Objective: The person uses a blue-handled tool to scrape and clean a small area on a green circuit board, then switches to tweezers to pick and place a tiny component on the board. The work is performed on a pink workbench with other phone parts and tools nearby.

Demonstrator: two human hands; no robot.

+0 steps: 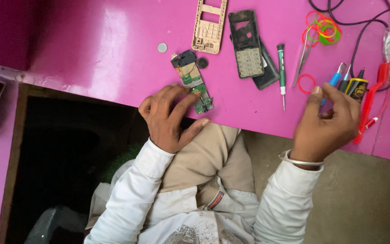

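A green phone circuit board [194,79] lies on the pink table [113,49], with a black part at its far end. My left hand [170,117] rests on the table edge, fingertips touching the board's near end. My right hand [328,122] hovers over the table's front edge, fingers curled around a blue-handled tool [335,80]. A silver bangle circles that wrist.
A beige phone frame [209,25], a black keypad housing [248,43] over a dark back cover, a small screwdriver [282,68], tweezers [304,54], coloured rubber bands [322,28], a coin cell [162,47], black cables and red probes [371,104] lie around.
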